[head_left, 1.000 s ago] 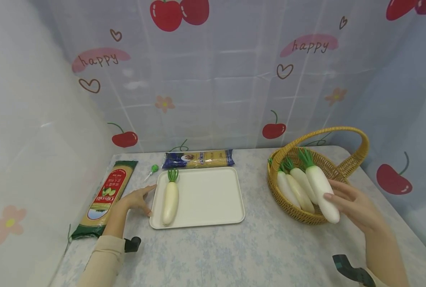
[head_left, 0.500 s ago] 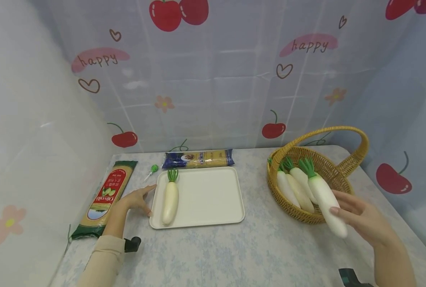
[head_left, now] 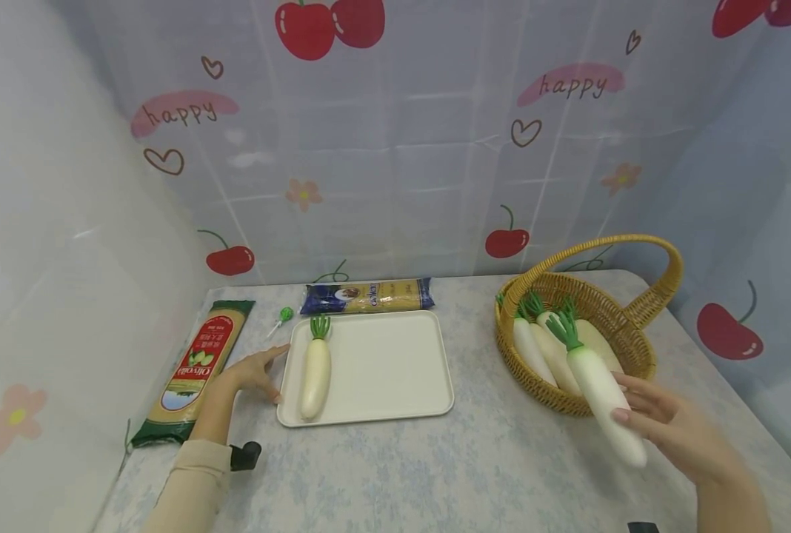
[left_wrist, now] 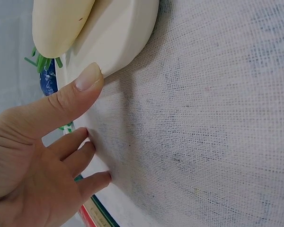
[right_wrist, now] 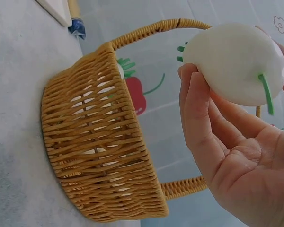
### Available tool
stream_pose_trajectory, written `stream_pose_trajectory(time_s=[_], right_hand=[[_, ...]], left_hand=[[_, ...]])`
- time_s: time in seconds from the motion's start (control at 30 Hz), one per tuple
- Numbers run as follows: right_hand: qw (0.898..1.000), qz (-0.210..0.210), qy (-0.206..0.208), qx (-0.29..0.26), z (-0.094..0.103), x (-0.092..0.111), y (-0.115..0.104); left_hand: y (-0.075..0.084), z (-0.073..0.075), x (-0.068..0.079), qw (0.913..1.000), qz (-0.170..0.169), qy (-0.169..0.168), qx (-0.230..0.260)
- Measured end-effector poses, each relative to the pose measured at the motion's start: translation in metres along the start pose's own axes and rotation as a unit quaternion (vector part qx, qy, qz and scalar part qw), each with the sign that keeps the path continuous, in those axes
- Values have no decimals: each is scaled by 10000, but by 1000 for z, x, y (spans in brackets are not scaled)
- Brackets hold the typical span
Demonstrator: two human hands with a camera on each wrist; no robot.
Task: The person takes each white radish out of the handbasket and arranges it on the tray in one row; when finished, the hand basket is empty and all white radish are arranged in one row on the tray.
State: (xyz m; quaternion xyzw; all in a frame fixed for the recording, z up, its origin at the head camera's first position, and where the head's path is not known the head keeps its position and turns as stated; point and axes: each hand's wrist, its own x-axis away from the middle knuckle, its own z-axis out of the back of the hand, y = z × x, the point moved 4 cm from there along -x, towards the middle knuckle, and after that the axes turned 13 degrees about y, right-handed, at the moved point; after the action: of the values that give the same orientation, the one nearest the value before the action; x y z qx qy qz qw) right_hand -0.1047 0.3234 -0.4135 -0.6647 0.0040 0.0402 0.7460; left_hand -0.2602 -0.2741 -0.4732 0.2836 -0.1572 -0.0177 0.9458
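My right hand [head_left: 675, 429] grips a white radish [head_left: 598, 392] with green leaf stubs, thumb on one side and fingers on the other. It is held tilted over the near right rim of the wicker basket [right_wrist: 99, 137]. Several more white radishes [head_left: 532, 352] lie inside. In the right wrist view, the held radish [right_wrist: 232, 66] appears end-on, above the basket's rim. At the left edge of the cream tray [head_left: 389, 363], my left hand [head_left: 252, 372] rests with fingers spread, thumb right at the rim in the left wrist view. One radish [head_left: 315, 377] lies lengthwise on the tray's left side.
Behind the tray lies a blue and yellow pasta packet [head_left: 369, 296]. A green lollipop [head_left: 286, 314] is by the tray's back left corner. Left of my left arm lies a red and green pasta packet [head_left: 198, 366]. The basket's tall handle [head_left: 602, 243] arches over it. A printed curtain [head_left: 395, 185] hangs behind.
My right hand has drawn the radish out of the basket, toward the near edge of the table. My left hand has stayed at the tray.
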Motion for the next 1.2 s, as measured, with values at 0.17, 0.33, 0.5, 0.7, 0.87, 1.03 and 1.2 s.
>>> stream_pose_trajectory(time_s=[0.17, 0.33, 0.5, 0.7, 0.87, 1.03, 1.2], right_hand=[[10000, 92, -13, 33, -7, 5, 1], [10000, -4, -68, -11, -11, 7, 4], [9990, 345, -231, -158, -19, 8, 1], [9944, 773, -572, -437, -32, 8, -4], [9946, 764, -573, -417, -42, 6, -7], [9943, 698, -682, -425, -53, 3, -9], [9931, 662, -840, -487, -63, -2, -11]], left_hand=[[2, 1, 2, 10000, -79, -5, 20], [1, 1, 1, 10000, -7, -2, 26], [-1, 0, 0, 10000, 36, 6, -36], [-1, 0, -1, 10000, 56, 24, -60], [-1, -1, -1, 10000, 62, 29, -62], [-1, 0, -1, 9999, 83, 31, -103], [0, 0, 0, 9999, 78, 32, -97]])
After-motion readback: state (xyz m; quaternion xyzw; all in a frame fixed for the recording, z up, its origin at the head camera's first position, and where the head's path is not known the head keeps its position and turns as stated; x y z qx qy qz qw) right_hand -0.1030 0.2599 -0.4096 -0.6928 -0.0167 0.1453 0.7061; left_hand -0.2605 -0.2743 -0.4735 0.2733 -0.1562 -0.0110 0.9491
